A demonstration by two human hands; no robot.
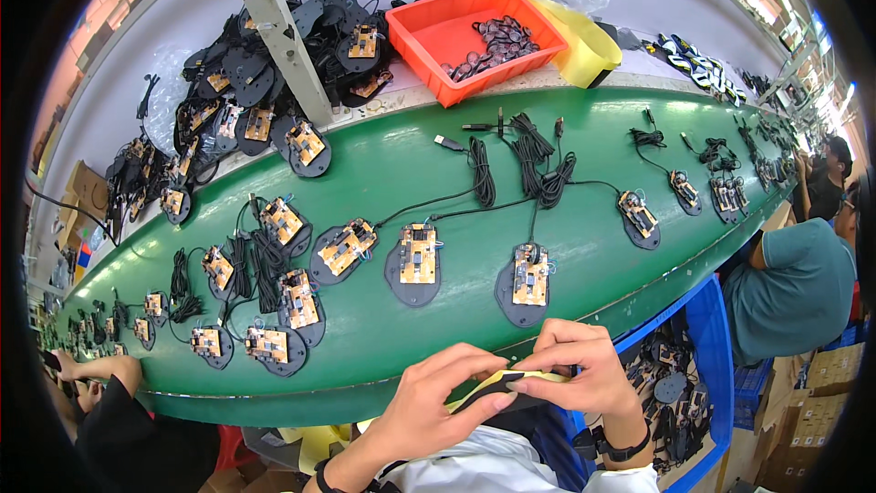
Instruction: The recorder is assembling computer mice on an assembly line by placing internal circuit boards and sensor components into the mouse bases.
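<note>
At the near edge of the green belt (pixel 584 288), my left hand (pixel 438 402) and my right hand (pixel 584 370) pinch a yellow strip with black patches (pixel 497 385) between them. Thumbs and fingertips of both hands are closed on it; part of the strip is hidden by the fingers. Just beyond my hands lies a mouse base with a tan circuit board (pixel 529 283). Left of it sits another mouse base (pixel 417 265), and farther left is a third (pixel 345 248). Black coiled cables (pixel 538 164) lie on the belt behind them.
Across the belt stands an orange tray (pixel 429 36) holding small dark round parts, beside a yellow sheet (pixel 584 46). A heap of mouse parts (pixel 237 73) surrounds a metal post (pixel 278 32). A blue bin (pixel 716 356) stands right of me. Other people sit at both sides.
</note>
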